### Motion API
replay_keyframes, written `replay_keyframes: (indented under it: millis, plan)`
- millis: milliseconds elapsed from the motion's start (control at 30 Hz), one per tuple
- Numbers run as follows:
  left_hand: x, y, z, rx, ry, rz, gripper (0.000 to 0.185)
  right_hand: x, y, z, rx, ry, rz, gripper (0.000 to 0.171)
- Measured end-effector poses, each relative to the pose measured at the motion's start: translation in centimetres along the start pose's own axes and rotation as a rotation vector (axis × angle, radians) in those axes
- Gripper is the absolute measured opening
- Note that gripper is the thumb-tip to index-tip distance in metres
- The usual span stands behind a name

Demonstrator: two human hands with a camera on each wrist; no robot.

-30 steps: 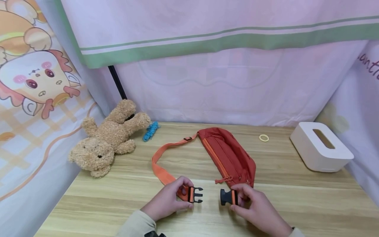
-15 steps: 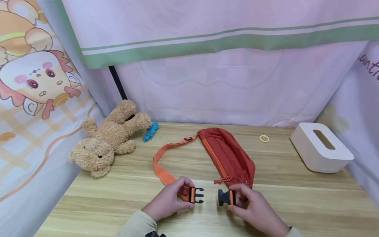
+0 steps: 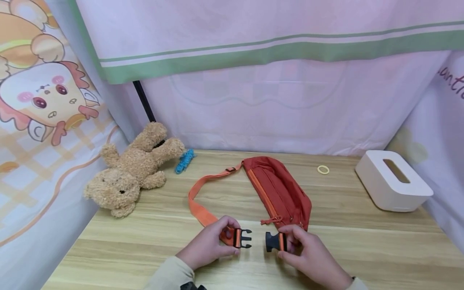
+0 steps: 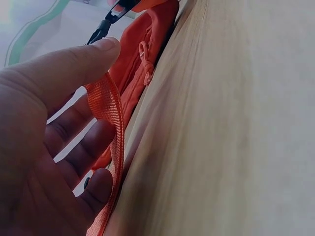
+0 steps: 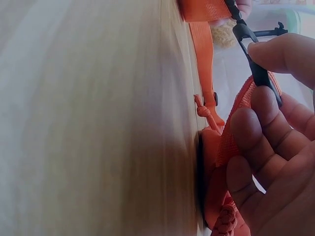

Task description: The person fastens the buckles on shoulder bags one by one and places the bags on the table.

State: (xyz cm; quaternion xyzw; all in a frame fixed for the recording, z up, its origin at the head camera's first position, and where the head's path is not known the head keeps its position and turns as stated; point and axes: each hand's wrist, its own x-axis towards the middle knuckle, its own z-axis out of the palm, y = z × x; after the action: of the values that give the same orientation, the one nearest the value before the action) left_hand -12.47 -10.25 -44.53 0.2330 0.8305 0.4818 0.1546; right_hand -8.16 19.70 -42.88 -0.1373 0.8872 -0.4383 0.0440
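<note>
A rust-red waist bag (image 3: 280, 192) lies on the wooden table (image 3: 380, 249), its orange strap (image 3: 198, 201) looping round to the front. My left hand (image 3: 210, 243) pinches the strap end with the pronged black buckle half (image 3: 243, 238). My right hand (image 3: 308, 251) pinches the black socket half (image 3: 272, 241) at the bag's near end. A small gap separates the two halves, which face each other. In the left wrist view the strap (image 4: 109, 113) runs across my fingers (image 4: 74, 64). In the right wrist view my fingers (image 5: 275, 54) grip the socket (image 5: 253, 64).
A tan teddy bear (image 3: 132, 171) lies at the table's back left beside a blue yarn bundle (image 3: 184, 160). A yellow ring (image 3: 323, 169) and a white tissue box (image 3: 393, 181) sit at the back right. Curtains hang close on three sides.
Both hands have drawn the buckle halves closer together; the gap between prongs and socket has narrowed. The bag's near end has shifted slightly left.
</note>
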Motion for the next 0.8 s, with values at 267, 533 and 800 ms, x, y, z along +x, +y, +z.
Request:
replay_keyframes:
  millis: [267,533,800]
  plan:
    - [0.24,0.16,0.18,-0.002,-0.003,0.015,0.048,0.05,-0.06,0.07,-0.009,-0.005,0.012,0.048]
    - [0.33,0.38,0.27,-0.001,-0.007,0.010,0.048,0.18,-0.11,0.03,-0.017,-0.014,0.027,0.048]
    - [0.47,0.35,0.49,0.005,-0.006,0.008,0.048,0.25,-0.02,0.15,-0.006,-0.002,-0.014,0.047]
